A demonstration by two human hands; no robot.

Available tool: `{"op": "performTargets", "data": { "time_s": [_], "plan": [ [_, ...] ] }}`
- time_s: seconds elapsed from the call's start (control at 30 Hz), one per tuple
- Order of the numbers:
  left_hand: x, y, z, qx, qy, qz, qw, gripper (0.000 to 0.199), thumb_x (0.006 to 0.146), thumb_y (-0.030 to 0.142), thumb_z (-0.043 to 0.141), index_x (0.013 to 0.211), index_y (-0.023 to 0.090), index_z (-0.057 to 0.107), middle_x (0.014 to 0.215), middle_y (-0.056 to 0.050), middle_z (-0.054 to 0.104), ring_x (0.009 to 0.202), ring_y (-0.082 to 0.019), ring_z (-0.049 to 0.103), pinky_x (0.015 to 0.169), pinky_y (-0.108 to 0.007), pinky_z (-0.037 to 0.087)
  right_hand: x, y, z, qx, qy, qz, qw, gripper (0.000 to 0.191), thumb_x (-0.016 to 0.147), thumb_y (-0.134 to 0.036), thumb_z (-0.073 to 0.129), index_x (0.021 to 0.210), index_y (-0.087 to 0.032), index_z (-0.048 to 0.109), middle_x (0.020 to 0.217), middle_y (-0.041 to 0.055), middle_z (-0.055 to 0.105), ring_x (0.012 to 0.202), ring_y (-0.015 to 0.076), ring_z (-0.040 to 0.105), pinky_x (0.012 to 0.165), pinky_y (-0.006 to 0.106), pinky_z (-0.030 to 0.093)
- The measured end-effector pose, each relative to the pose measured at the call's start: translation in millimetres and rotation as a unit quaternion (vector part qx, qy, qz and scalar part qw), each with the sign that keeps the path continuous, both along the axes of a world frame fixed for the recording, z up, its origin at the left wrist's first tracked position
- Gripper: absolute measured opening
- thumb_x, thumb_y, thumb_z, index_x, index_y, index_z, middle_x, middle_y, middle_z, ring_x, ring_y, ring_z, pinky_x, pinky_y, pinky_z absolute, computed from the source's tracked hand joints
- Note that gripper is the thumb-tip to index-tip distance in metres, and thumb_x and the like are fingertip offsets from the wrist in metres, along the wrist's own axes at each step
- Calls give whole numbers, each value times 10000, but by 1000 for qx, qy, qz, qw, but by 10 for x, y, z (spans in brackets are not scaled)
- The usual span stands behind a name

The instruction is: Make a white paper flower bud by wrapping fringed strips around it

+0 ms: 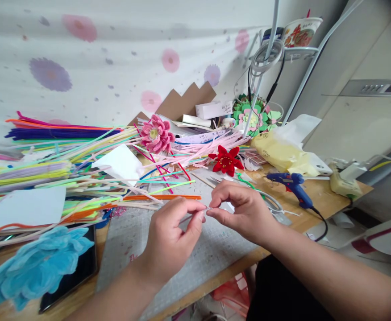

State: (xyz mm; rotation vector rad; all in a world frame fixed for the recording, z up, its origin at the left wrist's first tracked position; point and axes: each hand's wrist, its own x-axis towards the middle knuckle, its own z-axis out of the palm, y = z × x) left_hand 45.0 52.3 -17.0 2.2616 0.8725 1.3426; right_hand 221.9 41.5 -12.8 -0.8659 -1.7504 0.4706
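Observation:
Above the grey cutting mat (125,249), my left hand (170,234) and my right hand (244,211) meet almost fingertip to fingertip. Between them runs a thin pale strand (208,208), pinched by thumb and forefinger on each side. Most of it is hidden by the fingers, and its exact kind is too small to make out. Beyond my right hand lies a red fuzzy flower (226,161). A pink fuzzy flower (155,133) rests farther back on a heap of pipe cleaners (195,154).
At the left front a blue fuzzy flower (38,263) lies over a black tablet (83,263). A blue glue gun (294,187) with its cord lies to the right, near a power strip (346,183). Bundled pipe cleaners (28,174) cover the left side. A yellow package (282,151) stands behind.

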Motion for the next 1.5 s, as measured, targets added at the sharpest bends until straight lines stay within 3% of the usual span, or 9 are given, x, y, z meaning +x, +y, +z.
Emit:
{"op": "performTargets", "data": {
  "time_s": [0.17, 0.6, 1.03, 1.17, 1.33, 1.43, 1.5],
  "plan": [
    [2, -5, -6, 3, 6, -11, 1000, 105, 806, 93, 570, 819, 160, 650, 728, -11, 683, 677, -123, 640, 641, -238, 486, 6, -12, 12, -21, 2, 11, 1000, 185, 780, -292, 717, 683, -174, 612, 672, 10, 611, 638, 130, 565, 617, 266, 450],
    [-1, -2, -15, -10, 7, -6, 1000, 97, 811, 107, 567, 809, 171, 641, 703, -2, 669, 653, -129, 635, 638, -256, 482, 28, -16, 20, -25, -4, 4, 1000, 85, 779, -125, 649, 711, -173, 633, 695, 14, 624, 663, 130, 571, 632, 263, 452],
    [-6, -5, -29, -11, -4, -6, 1000, 119, 792, 105, 593, 855, 185, 655, 761, -1, 704, 699, -127, 657, 657, -232, 506, 20, 15, -15, -52, 26, 24, 998, 137, 782, -245, 698, 702, -179, 607, 686, 6, 606, 661, 133, 564, 634, 278, 451],
    [2, 20, -28, -39, -13, 2, 999, 113, 796, 128, 605, 865, 197, 660, 784, -1, 713, 717, -130, 657, 661, -227, 508, 39, 11, -5, -60, 16, 36, 997, 98, 794, -212, 682, 717, -172, 638, 696, 6, 626, 664, 126, 577, 643, 269, 459],
    [0, 8, 15, -106, -18, -9, 994, 91, 811, 153, 579, 765, 199, 642, 671, 22, 661, 606, -109, 602, 544, -198, 463, 29, -5, -4, -97, 21, 43, 994, 64, 798, -211, 666, 754, -165, 666, 730, 22, 646, 687, 133, 596, 648, 268, 471],
    [10, 10, 21, -156, -36, -8, 987, 89, 811, 192, 572, 747, 198, 634, 642, 23, 636, 575, -111, 572, 517, -206, 443, 50, 6, 0, -152, 56, 66, 985, 129, 805, -278, 658, 864, -164, 675, 823, 48, 672, 762, 156, 630, 676, 282, 500],
    [13, 30, 9, -197, -54, -1, 979, 104, 812, 226, 572, 728, 197, 625, 616, 27, 616, 561, -114, 554, 519, -218, 431, 144, 31, 13, -176, 48, 42, 982, 202, 820, -321, 629, 941, -162, 660, 877, 61, 685, 800, 169, 642, 702, 292, 508]
  ]
}}
